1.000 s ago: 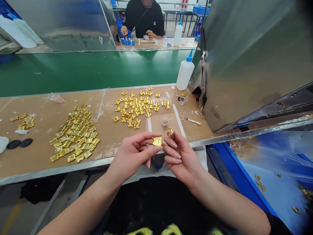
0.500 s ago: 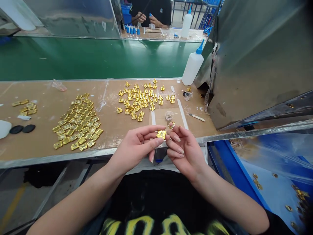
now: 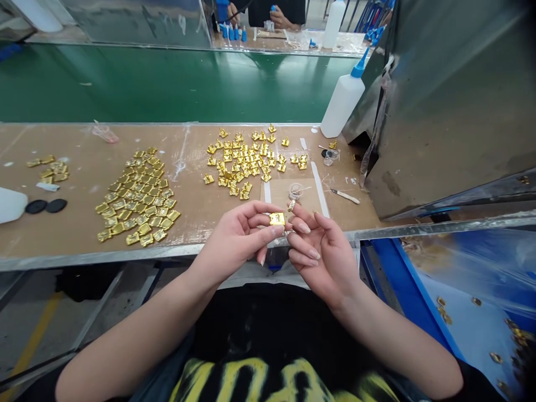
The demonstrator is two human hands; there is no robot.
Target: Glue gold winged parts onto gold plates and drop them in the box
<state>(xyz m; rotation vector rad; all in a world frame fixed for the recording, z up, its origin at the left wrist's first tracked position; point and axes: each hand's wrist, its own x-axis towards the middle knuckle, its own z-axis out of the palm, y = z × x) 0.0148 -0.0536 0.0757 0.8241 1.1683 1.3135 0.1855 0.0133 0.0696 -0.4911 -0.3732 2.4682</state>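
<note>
A small rectangular gold metal piece [image 3: 277,218] is pinched between the thumb and fingers of my left hand [image 3: 239,237], its face turned up. Close by on the right, my right hand [image 3: 320,248] is palm up with loosely curled fingers, the thumb apart from them. A small shiny gold bit [image 3: 291,205] shows at its index fingertip; whether it is held or worn, I cannot tell. The right fingertips come up to the held piece's right end; contact there is unclear. Beyond my hands lies a scattered group of gold pieces with upright prongs [image 3: 247,159].
Flat gold pieces [image 3: 140,195] cover the table's left, near black discs [image 3: 46,206]. A white bottle [image 3: 343,106] stands at the right, with a small clear cup [image 3: 295,191] and a knife [image 3: 345,196] nearer. A metal panel [image 3: 444,111] and a blue bin [image 3: 389,273] flank the right.
The view has shifted, so the table sits higher in the picture. The gold piece in my left hand shows more of its face. My right thumb is farther from the index finger.
</note>
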